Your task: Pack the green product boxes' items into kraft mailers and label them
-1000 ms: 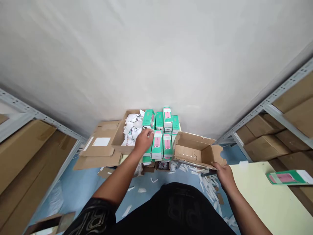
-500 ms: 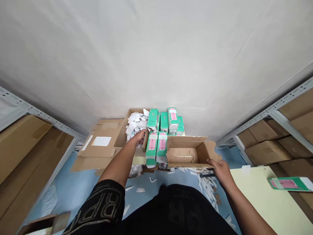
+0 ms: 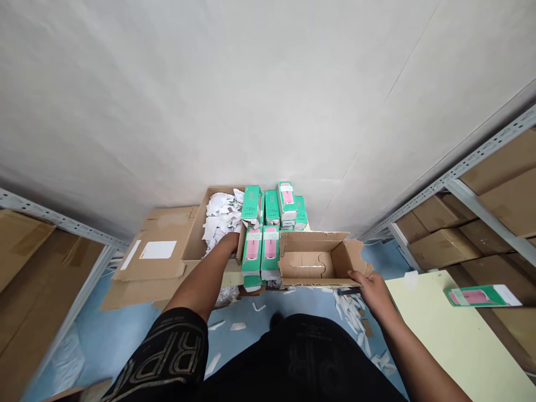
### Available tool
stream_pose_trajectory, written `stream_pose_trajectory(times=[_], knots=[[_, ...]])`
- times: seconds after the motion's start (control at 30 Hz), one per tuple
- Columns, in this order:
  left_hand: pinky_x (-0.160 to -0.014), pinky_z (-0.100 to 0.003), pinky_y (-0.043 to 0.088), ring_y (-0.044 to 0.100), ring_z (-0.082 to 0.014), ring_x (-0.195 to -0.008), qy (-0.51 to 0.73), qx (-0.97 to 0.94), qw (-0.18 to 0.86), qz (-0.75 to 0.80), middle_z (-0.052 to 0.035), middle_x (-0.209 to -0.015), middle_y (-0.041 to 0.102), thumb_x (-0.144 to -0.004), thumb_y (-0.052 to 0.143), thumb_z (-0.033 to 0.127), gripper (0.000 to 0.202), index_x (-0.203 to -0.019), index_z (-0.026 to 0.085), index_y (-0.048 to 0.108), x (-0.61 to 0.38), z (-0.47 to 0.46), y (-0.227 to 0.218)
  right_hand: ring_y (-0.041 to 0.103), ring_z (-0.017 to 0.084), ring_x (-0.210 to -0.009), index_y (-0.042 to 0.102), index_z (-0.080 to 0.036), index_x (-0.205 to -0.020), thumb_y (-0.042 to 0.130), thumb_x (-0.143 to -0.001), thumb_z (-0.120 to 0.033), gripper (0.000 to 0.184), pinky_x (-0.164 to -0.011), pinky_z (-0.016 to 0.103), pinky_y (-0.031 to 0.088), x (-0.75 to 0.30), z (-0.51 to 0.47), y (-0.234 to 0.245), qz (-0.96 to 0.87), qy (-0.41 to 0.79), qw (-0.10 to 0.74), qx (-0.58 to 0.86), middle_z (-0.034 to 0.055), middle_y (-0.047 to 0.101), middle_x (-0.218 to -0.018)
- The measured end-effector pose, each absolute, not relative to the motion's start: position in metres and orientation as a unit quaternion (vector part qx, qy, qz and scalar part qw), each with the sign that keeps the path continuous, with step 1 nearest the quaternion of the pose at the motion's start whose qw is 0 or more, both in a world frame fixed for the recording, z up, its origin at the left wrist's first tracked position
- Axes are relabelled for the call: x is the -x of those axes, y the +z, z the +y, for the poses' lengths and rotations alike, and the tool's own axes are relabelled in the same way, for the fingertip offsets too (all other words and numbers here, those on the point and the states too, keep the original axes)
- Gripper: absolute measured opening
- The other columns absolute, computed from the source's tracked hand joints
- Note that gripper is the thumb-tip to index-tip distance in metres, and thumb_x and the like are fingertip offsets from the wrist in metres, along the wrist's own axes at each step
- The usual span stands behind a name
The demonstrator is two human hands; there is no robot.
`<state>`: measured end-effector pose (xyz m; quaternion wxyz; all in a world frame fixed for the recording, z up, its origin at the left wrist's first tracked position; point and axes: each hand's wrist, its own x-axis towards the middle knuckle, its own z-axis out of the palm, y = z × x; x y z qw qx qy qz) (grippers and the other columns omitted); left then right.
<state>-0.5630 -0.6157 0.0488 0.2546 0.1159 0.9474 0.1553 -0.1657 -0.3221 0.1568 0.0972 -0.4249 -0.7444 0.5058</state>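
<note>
My left hand [image 3: 230,242] reaches down into a cardboard carton [image 3: 194,243] filled with torn white paper [image 3: 221,215]. The carton wall and the paper hide its fingers, so what they hold does not show. My right hand [image 3: 372,286] grips the right front edge of an open small cardboard box [image 3: 304,263], thumb over the rim; the box's inside is bare brown card. Between the two boxes stand several green boxes with pink panels, among them a front one [image 3: 252,251] and an upright one [image 3: 287,198] at the back.
Left of the carton lie flattened cardboard flaps [image 3: 142,267] with a white label. A pale yellow board [image 3: 456,340] at the right bears another green box [image 3: 481,296]. Shelves of brown cartons [image 3: 439,245] flank both sides. White scraps [image 3: 349,312] litter the blue floor.
My left hand has gone from the carton's right rim deeper down inside it, and its fingers have passed out of sight. My right hand keeps its hold. The whole view has shifted slightly.
</note>
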Motion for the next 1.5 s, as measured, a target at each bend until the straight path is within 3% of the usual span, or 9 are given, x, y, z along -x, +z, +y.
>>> stream_pose_trajectory(times=[0.2,0.4,0.57,0.7,0.87,1.2,1.27,1.4,1.5], knots=[[-0.081,-0.031,0.049,0.069,-0.0301,-0.102,0.147,-0.159,0.191,0.957,-0.0131,-0.102,0.076,-0.067,0.069,0.025,0.026,-0.093,0.019,0.07,0.565,-0.65,0.085,0.071,0.029,-0.082,0.078,-0.012,-0.084,0.067,-0.073,-0.051,0.041,-0.069,0.033,0.052,0.162,-0.311,0.15,-0.741,0.513,0.095,0.422,0.0083,0.077,-0.081],[-0.066,-0.022,0.045,0.062,-0.016,-0.074,0.312,-0.153,0.074,0.935,0.0006,-0.082,0.069,-0.071,0.061,0.028,0.025,-0.093,0.019,0.066,0.567,-0.685,0.155,0.073,0.029,-0.084,0.078,-0.013,-0.083,0.068,-0.075,-0.051,0.039,-0.069,0.031,0.051,0.161,-0.303,0.144,-0.749,0.512,0.079,0.412,0.0085,0.078,-0.083],[-0.073,-0.023,0.05,0.061,-0.0153,-0.079,0.436,-0.24,-0.011,0.867,-0.0008,-0.087,0.067,-0.079,0.06,0.033,0.027,-0.1,0.016,0.065,0.528,-0.661,0.23,0.072,0.029,-0.083,0.078,-0.014,-0.08,0.067,-0.076,-0.05,0.038,-0.072,0.032,0.051,0.165,-0.304,0.147,-0.756,0.504,0.077,0.412,0.0079,0.077,-0.08],[-0.079,-0.028,0.052,0.063,-0.0174,-0.084,0.388,-0.404,-0.031,0.828,-0.0022,-0.091,0.07,-0.084,0.059,0.028,0.019,-0.096,0.018,0.068,0.461,-0.606,0.267,0.071,0.029,-0.081,0.076,-0.015,-0.076,0.066,-0.074,-0.048,0.035,-0.072,0.033,0.051,0.166,-0.314,0.157,-0.756,0.499,0.093,0.413,0.0071,0.077,-0.077],[-0.09,-0.033,0.052,0.066,-0.0211,-0.1,0.244,-0.717,0.001,0.653,-0.0076,-0.105,0.073,-0.091,0.053,0.017,0.022,-0.104,0.019,0.071,0.387,-0.524,0.253,0.07,0.028,-0.079,0.075,-0.015,-0.072,0.065,-0.073,-0.049,0.035,-0.068,0.032,0.049,0.152,-0.325,0.171,-0.738,0.496,0.124,0.44,0.008,0.077,-0.078],[-0.088,-0.031,0.052,0.071,-0.0205,-0.098,0.206,-0.839,0.183,0.469,-0.0046,-0.105,0.078,-0.097,0.054,0.023,0.023,-0.109,0.025,0.074,0.314,-0.428,0.224,0.069,0.028,-0.077,0.072,-0.017,-0.068,0.064,-0.073,-0.051,0.036,-0.063,0.03,0.046,0.046,-0.297,0.153,-0.671,0.457,0.188,0.553,0.0062,0.075,-0.072],[-0.093,-0.034,0.051,0.069,-0.0223,-0.102,0.21,-0.848,0.142,0.465,-0.0069,-0.108,0.076,-0.097,0.052,0.023,0.025,-0.109,0.024,0.074,0.29,-0.408,0.227,0.069,0.028,-0.077,0.073,-0.017,-0.069,0.064,-0.074,-0.051,0.036,-0.064,0.03,0.047,0.02,-0.289,0.148,-0.654,0.459,0.199,0.568,0.0064,0.075,-0.073],[-0.115,-0.051,0.035,0.045,-0.0341,-0.142,0.178,-0.812,-0.011,0.555,-0.0145,-0.153,0.052,-0.092,0.058,0.019,0.054,-0.146,0.024,0.054,0.241,-0.35,0.22,0.069,0.027,-0.076,0.074,-0.017,-0.07,0.063,-0.077,-0.052,0.038,-0.062,0.03,0.047,-0.03,-0.271,0.141,-0.637,0.452,0.219,0.585,0.0068,0.075,-0.073],[-0.111,-0.049,0.038,0.048,-0.0311,-0.138,0.102,-0.827,-0.031,0.552,-0.0138,-0.156,0.049,-0.095,0.053,0.013,0.059,-0.152,0.027,0.046,0.209,-0.299,0.206,0.07,0.028,-0.076,0.072,-0.018,-0.068,0.062,-0.079,-0.053,0.039,-0.062,0.031,0.046,-0.069,-0.251,0.134,-0.633,0.438,0.214,0.601,0.0073,0.075,-0.072]])
